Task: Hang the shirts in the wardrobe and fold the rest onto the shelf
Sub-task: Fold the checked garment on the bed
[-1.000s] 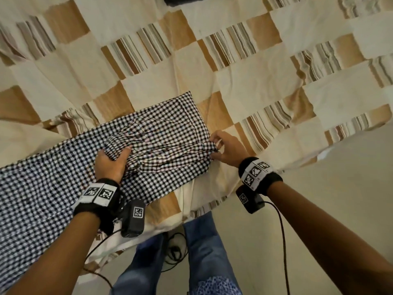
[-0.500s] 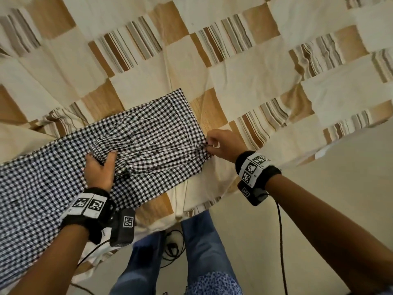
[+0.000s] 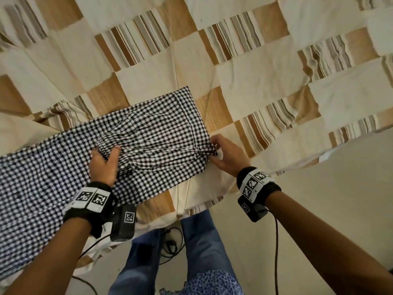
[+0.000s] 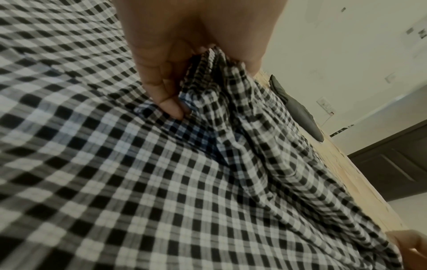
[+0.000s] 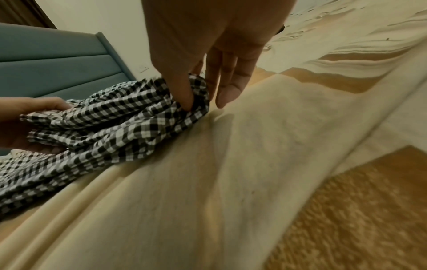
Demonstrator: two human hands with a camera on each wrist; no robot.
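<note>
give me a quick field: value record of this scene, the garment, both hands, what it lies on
garment: checked black-and-white garment, partly folded, spread flat
surface: patchwork bedspread in cream, tan and stripes
left hand: left hand grips a bunched fold near the garment's middle
right hand: right hand pinches the gathered right edge, other fingers straight
also in view: grey pillow further along the bed, teal headboard

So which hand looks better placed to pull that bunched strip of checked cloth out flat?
Probably the right hand. It pinches the free end of the checked garment at the edge over the patchwork bedcover, with open space to pull toward. The left hand grips the bunched middle, acting as anchor.
</note>
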